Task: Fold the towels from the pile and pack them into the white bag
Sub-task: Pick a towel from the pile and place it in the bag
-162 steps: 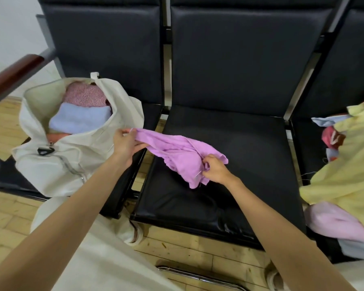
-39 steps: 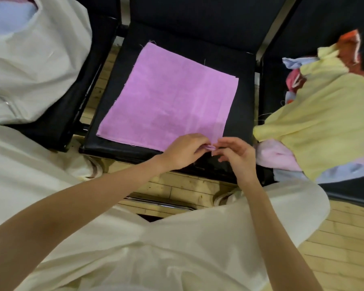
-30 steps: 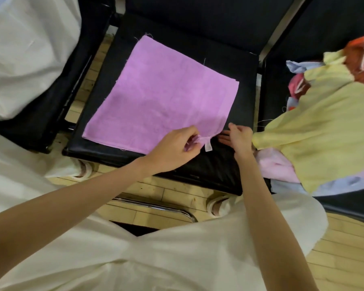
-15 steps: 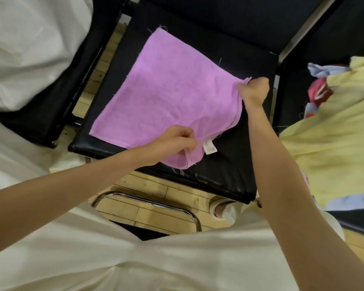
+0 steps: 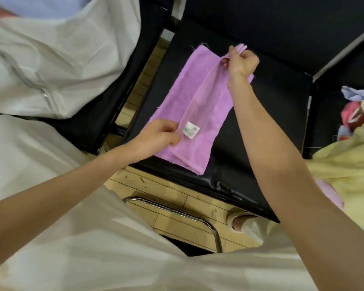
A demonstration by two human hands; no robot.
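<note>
A: Where is the purple towel [image 5: 189, 114] at this moment?

B: It lies on the black seat [image 5: 267, 114] in the middle of the scene, folded over into a long band that runs from the near edge of the seat toward the backrest. A small white label [image 5: 190, 129] shows on the upper layer, near the near end.

A: And what do the hands do?

B: The left hand [image 5: 156, 137] is at the near left part of the towel. Its grip is narrow: the fingers are curled and pinch the edge of the cloth just beside the label. The right hand [image 5: 241, 60] is at the far end. Its grip is also closed on the towel; it pinches the far corner and lifts it a little above the seat, so the upper layer is raised at that end.

A: Where is the white bag [image 5: 57, 66]?

B: On the seat to the left, well apart from the towel. A zipper runs down its side, and a bit of light blue cloth shows at its top.

A: And the pile of towels [image 5: 349, 148]?

B: At the right edge, on the next seat. A big yellow cloth covers most of it; pink, red and blue pieces show around it. Near the person, below the seat, the wooden floor [image 5: 166, 192] is visible.
</note>
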